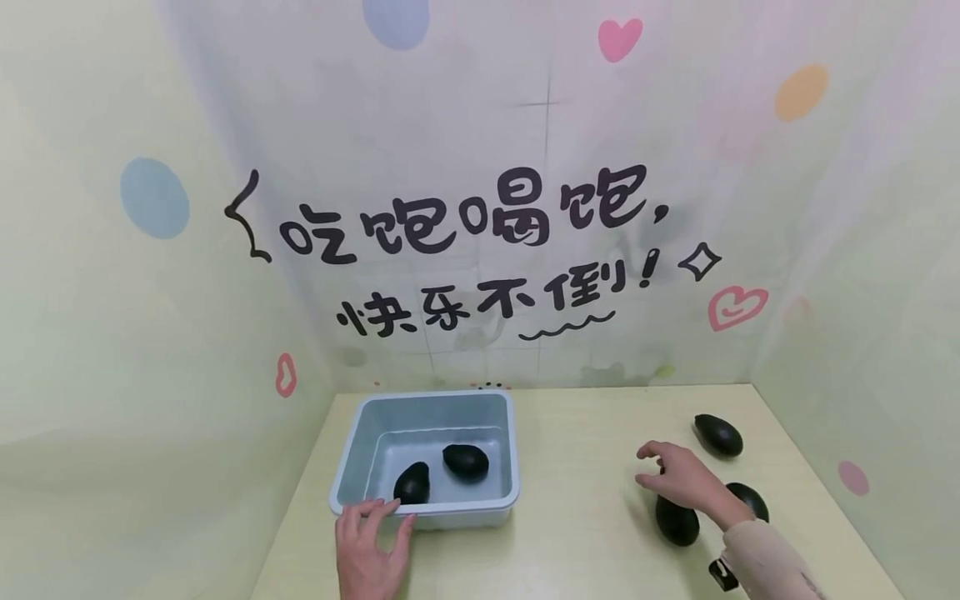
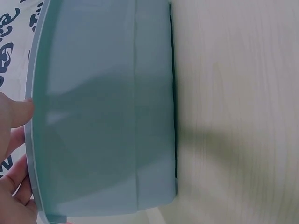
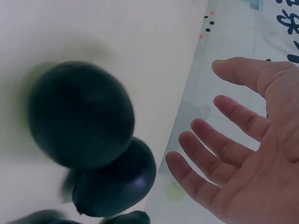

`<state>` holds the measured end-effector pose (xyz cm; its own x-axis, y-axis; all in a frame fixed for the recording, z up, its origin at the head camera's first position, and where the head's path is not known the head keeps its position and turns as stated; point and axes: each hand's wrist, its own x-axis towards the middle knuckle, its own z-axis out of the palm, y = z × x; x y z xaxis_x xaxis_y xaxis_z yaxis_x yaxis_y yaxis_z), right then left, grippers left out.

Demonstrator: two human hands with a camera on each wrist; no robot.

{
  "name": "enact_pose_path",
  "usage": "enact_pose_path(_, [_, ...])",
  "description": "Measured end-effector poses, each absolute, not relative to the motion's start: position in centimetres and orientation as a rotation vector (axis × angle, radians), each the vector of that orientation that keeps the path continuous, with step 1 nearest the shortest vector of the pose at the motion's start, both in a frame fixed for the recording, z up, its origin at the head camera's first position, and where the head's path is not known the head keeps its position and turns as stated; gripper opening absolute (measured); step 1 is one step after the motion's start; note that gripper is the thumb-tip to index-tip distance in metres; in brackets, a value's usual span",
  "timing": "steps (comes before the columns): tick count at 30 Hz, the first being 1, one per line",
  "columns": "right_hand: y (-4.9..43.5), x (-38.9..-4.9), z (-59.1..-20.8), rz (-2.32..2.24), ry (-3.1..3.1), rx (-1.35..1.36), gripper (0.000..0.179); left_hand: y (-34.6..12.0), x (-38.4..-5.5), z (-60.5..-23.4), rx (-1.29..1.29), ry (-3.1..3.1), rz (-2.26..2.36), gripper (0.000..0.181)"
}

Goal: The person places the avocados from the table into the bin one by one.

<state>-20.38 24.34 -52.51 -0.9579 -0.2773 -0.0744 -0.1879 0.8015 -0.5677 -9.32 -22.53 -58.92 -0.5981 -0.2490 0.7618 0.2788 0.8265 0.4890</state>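
A light blue plastic bin (image 1: 426, 508) stands on the table's left half, with two dark, pear-shaped avocados inside: one avocado (image 1: 412, 484) by the near wall, another avocado (image 1: 466, 462) farther right. My left hand (image 1: 370, 546) holds the bin's near rim, fingers over the edge and thumb on the outer side (image 2: 16, 186). On the right, my right hand (image 1: 681, 477) hovers with parted fingers and nothing in its grasp (image 3: 243, 149). Partly beneath it in the head view lies an avocado (image 1: 677, 523). A second avocado (image 1: 750, 501) shows behind the wrist, and a third avocado (image 1: 718, 436) lies farther back.
The pale wooden table (image 1: 570, 475) meets a printed cloth backdrop (image 1: 480, 125) at its back edge, with cloth walls on both sides. A small black object (image 1: 723, 574) shows beside the right wrist; its kind is unclear.
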Motion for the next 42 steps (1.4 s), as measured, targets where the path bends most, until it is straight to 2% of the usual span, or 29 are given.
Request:
enact_pose_path(6, [25.4, -19.8, -53.6, -0.820, 2.888, -0.353, 0.036, -22.5, -9.3, -58.8, -0.022, -2.086, -0.728, 0.036])
enact_pose_path(11, [25.9, -18.8, -54.6, -0.777, 2.945, -0.325, 0.034, -22.4, -9.1, -58.9, 0.002, -2.105, -0.723, 0.029])
enact_pose_path(16, [26.4, -17.9, -55.3, -0.791, 2.984, -0.332, 0.031, -22.5, -9.0, -59.0, 0.000, -2.099, -0.730, 0.048])
enact_pose_path(20, [26.8, -17.2, -56.0, -0.803, 3.022, -0.309, 0.031, -22.5, -9.0, -59.0, 0.009, -2.102, -0.728, 0.032])
enact_pose_path(25, [26.9, -16.7, -57.1, -0.807, 3.064, -0.288, 0.031, -22.5, -9.1, -59.1, -0.001, -2.096, -0.728, 0.037])
enact_pose_path(30, [26.7, -16.4, -58.2, -0.773, 3.083, -0.223, 0.034, -22.5, -9.1, -59.2, -0.024, -2.079, -0.725, 0.031])
enact_pose_path(36, [26.5, -15.8, -59.3, -0.760, 3.042, -0.130, 0.041, -22.7, -9.2, -59.3, -0.064, -2.040, -0.728, 0.051])
enact_pose_path(42, [25.9, -15.5, -59.5, -0.782, 3.037, -0.115, 0.049, -22.7, -9.0, -59.5, -0.044, -2.064, -0.730, 0.030])
